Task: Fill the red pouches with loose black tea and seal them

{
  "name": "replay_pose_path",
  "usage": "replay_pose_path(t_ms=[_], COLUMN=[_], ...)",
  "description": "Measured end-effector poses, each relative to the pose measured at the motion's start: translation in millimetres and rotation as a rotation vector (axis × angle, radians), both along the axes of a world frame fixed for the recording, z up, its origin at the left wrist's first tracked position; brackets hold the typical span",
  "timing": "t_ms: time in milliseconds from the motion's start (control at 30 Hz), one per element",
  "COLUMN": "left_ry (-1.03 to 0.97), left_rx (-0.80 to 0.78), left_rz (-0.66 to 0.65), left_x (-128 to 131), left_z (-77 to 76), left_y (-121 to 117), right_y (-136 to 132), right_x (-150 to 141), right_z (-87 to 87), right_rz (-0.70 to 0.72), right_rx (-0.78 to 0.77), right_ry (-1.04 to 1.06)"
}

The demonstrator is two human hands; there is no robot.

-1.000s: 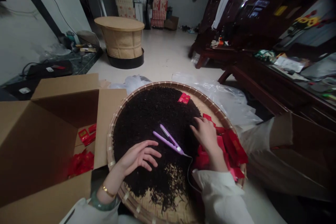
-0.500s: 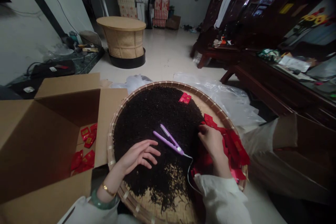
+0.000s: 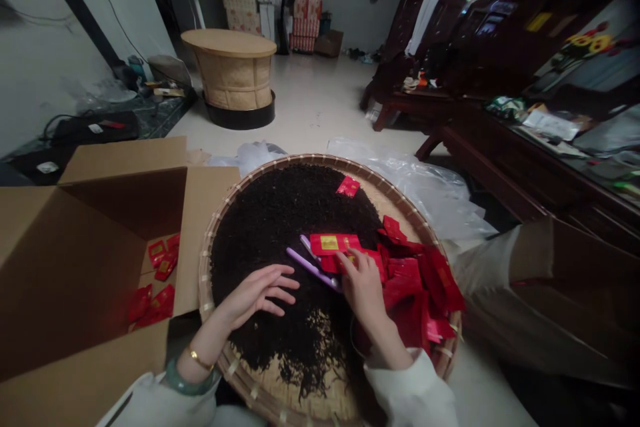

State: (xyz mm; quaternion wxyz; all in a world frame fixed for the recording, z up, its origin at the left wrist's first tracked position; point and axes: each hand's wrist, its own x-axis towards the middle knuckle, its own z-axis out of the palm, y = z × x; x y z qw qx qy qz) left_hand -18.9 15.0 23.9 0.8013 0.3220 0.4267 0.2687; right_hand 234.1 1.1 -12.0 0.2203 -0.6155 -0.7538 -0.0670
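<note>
A round bamboo tray carries a wide spread of dark, dry tea-like leaves. Over the middle of it, my right hand pinches a red packet with a yellow label, with another red piece just beneath. These cover part of a purple mini flat iron lying with its arms apart on the leaves. My left hand hovers above the leaves at the left, fingers spread, holding nothing. Several more red packets are heaped along the tray's right side, and one small red packet lies near the far rim.
Left of the tray stands an open cardboard box with several filled red packets inside. Clear plastic sheeting lies behind the tray. At right are another carton and a dark wooden bench; a round-topped table stands farther back.
My right hand has reached into the red heap, then come left over the flat iron with red packets. My left hand stays open in nearly the same place.
</note>
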Motion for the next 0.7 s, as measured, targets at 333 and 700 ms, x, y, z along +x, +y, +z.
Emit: replay_pose_path(t_ms=[333, 700], left_ry=[0.046, 0.054], left_rx=[0.025, 0.042], left_rz=[0.0, 0.002], left_x=[0, -1], left_z=[-3.2, -3.5], left_y=[1, 2], right_y=[4, 69], right_x=[-1, -10], right_z=[-0.2, 25.7], right_rz=[-0.218, -0.201], right_rx=[-0.255, -0.23], right_ry=[-0.168, -0.113])
